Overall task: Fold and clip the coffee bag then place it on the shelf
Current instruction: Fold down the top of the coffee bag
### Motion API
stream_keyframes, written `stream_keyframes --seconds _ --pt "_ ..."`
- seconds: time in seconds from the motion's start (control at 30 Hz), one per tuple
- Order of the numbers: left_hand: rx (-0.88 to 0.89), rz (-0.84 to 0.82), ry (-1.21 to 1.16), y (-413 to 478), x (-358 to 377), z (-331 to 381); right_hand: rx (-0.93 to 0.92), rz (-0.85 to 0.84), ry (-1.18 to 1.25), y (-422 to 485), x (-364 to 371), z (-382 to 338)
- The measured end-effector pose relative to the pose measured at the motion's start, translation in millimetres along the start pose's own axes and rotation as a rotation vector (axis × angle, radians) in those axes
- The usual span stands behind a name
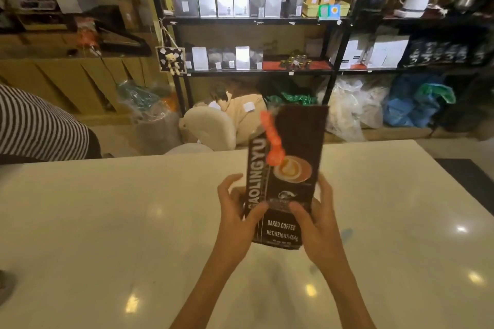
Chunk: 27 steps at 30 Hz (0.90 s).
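Observation:
A tall dark brown coffee bag (292, 152) with white lettering and a latte picture stands upright over the white table (107, 222). An orange clip (272, 139) hangs on its upper left front, blurred. My left hand (238, 214) holds the bag's lower left side, thumb on the front. On the lower right side my right hand (318, 219) grips it, thumb across the front. A black metal shelf (251, 20) with rows of coffee bags stands behind the table.
A person in a striped shirt (37, 125) stands at the table's left edge. Plastic sacks and a beige chair (211, 125) sit on the floor under the shelf. Cardboard boxes (66, 80) line the left wall. Kettles stand on the upper right shelf.

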<state>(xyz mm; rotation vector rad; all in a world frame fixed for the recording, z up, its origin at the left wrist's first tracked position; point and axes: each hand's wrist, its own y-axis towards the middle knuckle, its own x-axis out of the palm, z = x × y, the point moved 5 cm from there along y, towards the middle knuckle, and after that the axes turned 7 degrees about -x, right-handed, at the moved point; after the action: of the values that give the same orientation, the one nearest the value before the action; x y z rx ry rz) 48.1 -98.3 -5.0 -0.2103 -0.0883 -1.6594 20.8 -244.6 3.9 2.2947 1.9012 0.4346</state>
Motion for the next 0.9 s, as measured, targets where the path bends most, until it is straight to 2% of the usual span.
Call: stream_keyframes --seconds 0.07,0.17,0.27,0.4,0.5,0.57,0.67,0.8,0.9 --pt "0.049 0.063 0.080 6.2 -4.7 6.4 0.018 -0.060 -0.131 -0.1 6.0 6.4" --pt "0.087 0.261 0.123 5.1 -13.5 13.6 0.110 -0.016 -0.175 -2.2 15.3 19.0" --pt "0.042 0.235 0.071 3.0 -11.6 7.2 0.109 0.169 -0.204 0.0 18.5 13.1" --pt "0.058 0.307 0.001 -0.1 -22.8 4.0 0.003 0.095 -0.318 3.8 31.1 5.6" --pt "0.144 0.263 0.173 0.8 -21.8 14.6 -0.027 0.165 -0.296 10.0 21.6 2.3" --pt "0.183 0.318 0.132 4.9 -33.0 15.5 -0.023 0.076 -0.329 9.0 29.8 3.5" --pt "0.206 0.190 0.130 14.8 -30.1 17.0 0.003 0.160 -0.264 13.0 29.3 9.4" --pt "0.181 0.134 0.026 11.1 -26.3 17.0 0.035 0.104 -0.143 6.8 40.3 12.4" --pt "0.118 0.118 0.053 9.1 -24.6 -2.5 0.083 0.100 -0.090 -3.6 37.5 34.5"
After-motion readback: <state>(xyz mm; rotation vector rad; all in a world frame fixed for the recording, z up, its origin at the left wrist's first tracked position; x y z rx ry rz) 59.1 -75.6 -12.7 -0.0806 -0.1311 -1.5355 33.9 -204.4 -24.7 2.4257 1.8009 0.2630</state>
